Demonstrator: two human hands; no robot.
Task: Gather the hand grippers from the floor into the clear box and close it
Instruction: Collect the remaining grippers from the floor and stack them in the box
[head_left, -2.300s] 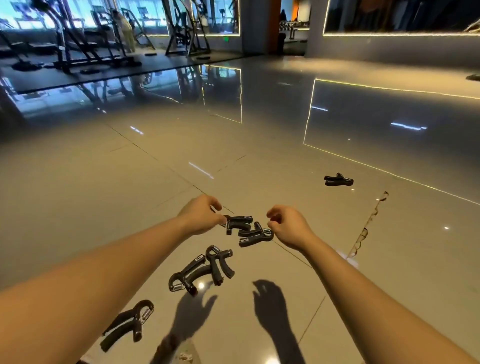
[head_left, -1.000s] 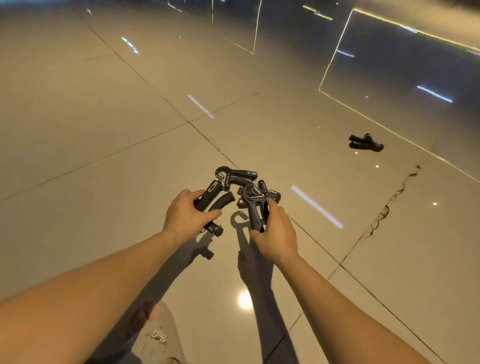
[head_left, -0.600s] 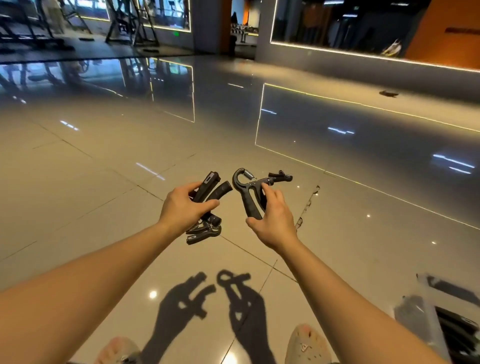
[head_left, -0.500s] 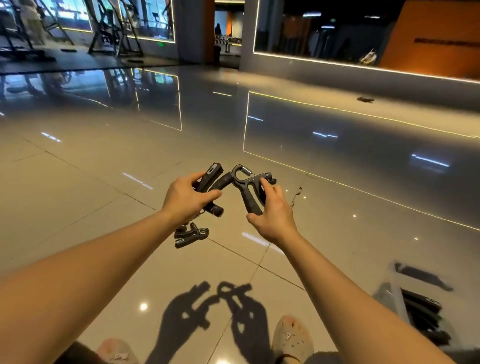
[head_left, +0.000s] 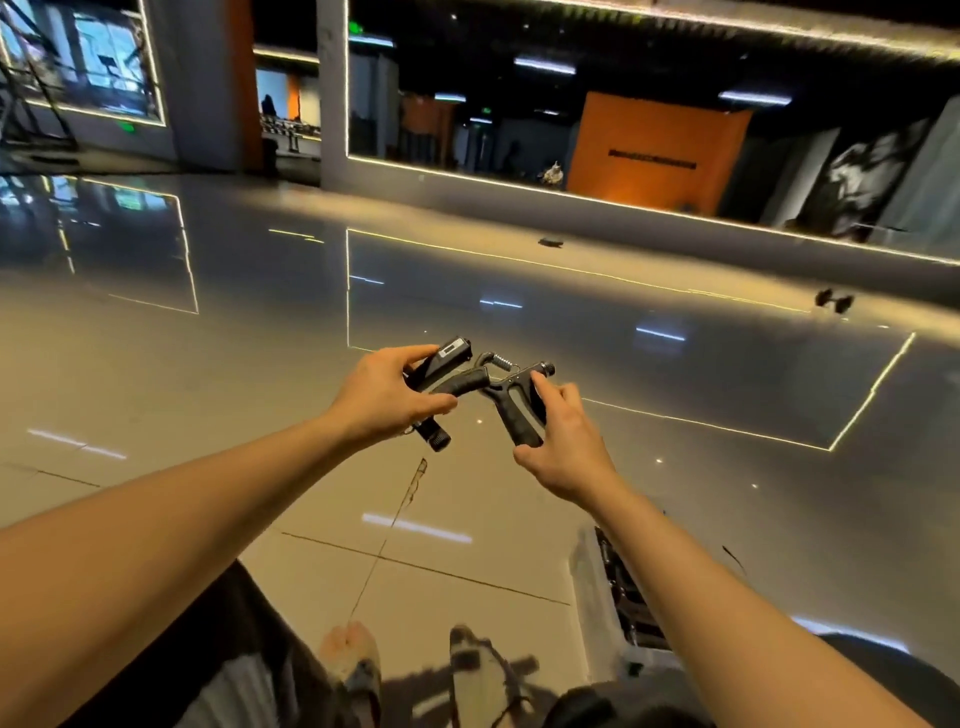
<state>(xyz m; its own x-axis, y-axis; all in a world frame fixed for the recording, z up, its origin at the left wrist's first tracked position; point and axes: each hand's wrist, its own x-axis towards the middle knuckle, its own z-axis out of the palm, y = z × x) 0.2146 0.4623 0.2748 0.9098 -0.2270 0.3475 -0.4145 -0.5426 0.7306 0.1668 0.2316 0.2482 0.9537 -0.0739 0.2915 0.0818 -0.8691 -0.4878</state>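
My left hand (head_left: 382, 397) grips a black hand gripper (head_left: 441, 371), and more black handles stick out below the palm. My right hand (head_left: 563, 441) holds another black hand gripper (head_left: 511, 400) by its handle, its spring loop pointing up. Both hands are raised over the floor, close together. The clear box (head_left: 597, 608) sits on the floor at the lower right, under my right forearm, with dark grippers inside; the arm hides much of it. Two more dark hand grippers lie far off on the floor: one (head_left: 550, 241) ahead, one (head_left: 834, 300) at the right.
The glossy tiled floor (head_left: 208, 389) spreads wide in front. My two shoes (head_left: 415, 670) show at the bottom edge. A low wall with a light strip (head_left: 623, 208) runs across the back, and gym machines (head_left: 31, 104) stand far left.
Both hands lifted grippers off the floor, and the view turned right. The clear box has come closer, now beneath my right forearm. The grippers left on the floor are out of view.
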